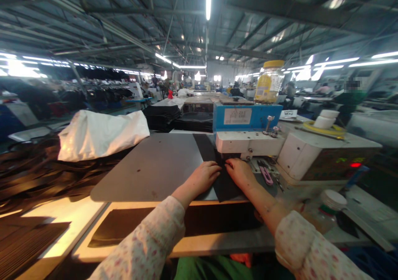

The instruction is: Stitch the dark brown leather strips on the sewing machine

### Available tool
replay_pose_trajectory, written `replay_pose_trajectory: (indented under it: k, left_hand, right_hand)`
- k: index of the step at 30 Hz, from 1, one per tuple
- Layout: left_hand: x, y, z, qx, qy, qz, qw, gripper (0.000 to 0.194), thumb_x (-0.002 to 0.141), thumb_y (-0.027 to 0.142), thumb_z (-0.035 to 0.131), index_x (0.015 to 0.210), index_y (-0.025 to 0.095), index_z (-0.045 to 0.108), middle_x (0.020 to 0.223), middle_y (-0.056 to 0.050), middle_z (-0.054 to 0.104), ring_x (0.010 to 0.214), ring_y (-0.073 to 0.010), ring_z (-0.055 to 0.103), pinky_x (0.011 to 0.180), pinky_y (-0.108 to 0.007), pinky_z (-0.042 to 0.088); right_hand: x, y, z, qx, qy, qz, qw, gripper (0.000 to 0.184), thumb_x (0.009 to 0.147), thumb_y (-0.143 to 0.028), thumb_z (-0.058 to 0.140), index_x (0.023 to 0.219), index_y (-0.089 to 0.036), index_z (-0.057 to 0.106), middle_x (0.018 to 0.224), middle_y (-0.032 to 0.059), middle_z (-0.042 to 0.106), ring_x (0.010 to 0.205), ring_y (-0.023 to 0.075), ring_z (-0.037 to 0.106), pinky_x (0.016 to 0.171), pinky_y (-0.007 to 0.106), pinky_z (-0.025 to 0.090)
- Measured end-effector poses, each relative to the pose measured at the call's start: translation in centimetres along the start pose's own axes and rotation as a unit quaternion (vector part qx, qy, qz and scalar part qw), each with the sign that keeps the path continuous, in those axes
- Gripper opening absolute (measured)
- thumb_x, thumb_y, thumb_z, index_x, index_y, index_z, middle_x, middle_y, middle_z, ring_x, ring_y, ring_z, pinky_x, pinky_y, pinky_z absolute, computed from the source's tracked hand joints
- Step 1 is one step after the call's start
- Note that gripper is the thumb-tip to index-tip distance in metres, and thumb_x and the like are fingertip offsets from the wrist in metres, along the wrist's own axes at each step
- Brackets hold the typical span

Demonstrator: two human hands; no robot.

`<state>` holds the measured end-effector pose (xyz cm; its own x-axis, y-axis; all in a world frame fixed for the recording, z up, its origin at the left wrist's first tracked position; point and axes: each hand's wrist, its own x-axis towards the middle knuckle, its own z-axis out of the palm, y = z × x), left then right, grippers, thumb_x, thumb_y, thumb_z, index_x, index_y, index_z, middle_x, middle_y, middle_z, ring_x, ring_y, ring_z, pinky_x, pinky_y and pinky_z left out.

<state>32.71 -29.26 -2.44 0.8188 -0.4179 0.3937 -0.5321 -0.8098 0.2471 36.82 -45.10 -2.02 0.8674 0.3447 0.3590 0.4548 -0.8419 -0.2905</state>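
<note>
Left hand (205, 175) and right hand (240, 172) mid-frame on black cloth (228, 188), probably to steady it; can't tell if they're pinching.

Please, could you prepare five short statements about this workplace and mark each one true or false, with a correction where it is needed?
1. The left hand touches the black fabric. True.
2. The right hand holds the pink snips. False: the right hand is on the black fabric, and the pink snips lie beside it.
3. The jar has a yellow lid. True.
4. The white bundle is right of the machine. False: the white bundle is left of the machine.
5. A red light glows on the control box. True.
</note>
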Motion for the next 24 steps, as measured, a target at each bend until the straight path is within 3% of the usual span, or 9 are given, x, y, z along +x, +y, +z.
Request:
replay_pose_trajectory:
  k: [11,24]
  left_hand:
    - [0.7,-0.5,-1.1,0.001,-0.055,0.008,0.998,0.031,0.082,0.032,0.047,0.107,0.017,0.056,0.112,-0.008,0.054,0.105,-0.0189,0.048,0.094,-0.029,0.038]
    - [3.2,-2.6,-0.8,0.111,-0.067,-0.074,0.989,0.032,0.078,0.013,0.04,0.101,0.022,0.06,0.105,-0.005,0.057,0.092,-0.0187,0.053,0.082,-0.029,0.043]
  right_hand:
    - [0.0,-0.2,0.0,-0.018,0.009,-0.02,1.0,0.022,0.081,-0.021,0.043,0.088,-0.018,0.063,0.089,0.0056,0.066,0.081,0.0157,0.059,0.07,0.023,0.039]
    - [0.0,-0.5,-0.1,-0.041,0.0,-0.011,0.999,0.022,0.082,-0.019,0.04,0.086,-0.018,0.062,0.09,0.0055,0.064,0.079,0.015,0.059,0.068,0.023,0.039]
